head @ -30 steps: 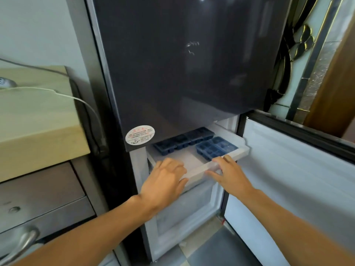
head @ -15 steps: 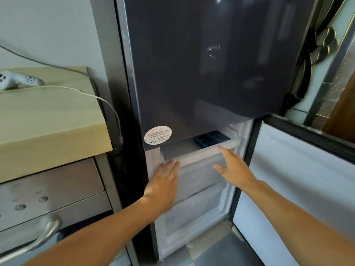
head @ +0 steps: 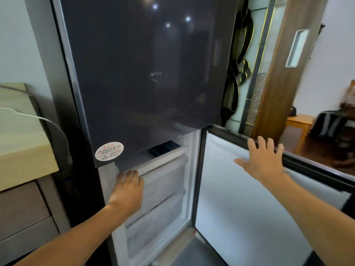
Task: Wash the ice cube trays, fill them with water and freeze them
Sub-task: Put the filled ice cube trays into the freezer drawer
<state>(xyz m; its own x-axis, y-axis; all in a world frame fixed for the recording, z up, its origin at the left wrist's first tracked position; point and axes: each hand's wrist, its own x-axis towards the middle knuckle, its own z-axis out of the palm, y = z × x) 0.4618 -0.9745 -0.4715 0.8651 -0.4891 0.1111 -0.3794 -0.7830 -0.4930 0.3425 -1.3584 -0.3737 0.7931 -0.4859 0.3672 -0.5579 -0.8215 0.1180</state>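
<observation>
Off the top drawer (head: 165,156) since half a second ago, the right hand (head: 263,160) spreads open-fingered at the open freezer door (head: 249,208); the left hand (head: 128,187) presses straight-fingered on that drawer. Inside, the dark ice cube tray (head: 163,148) probably sloshes: light, bendy, best held level by both ends.

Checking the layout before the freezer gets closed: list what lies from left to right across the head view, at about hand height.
Pale countertop → left hand → dark ice cube tray → right hand → dark bag.
</observation>
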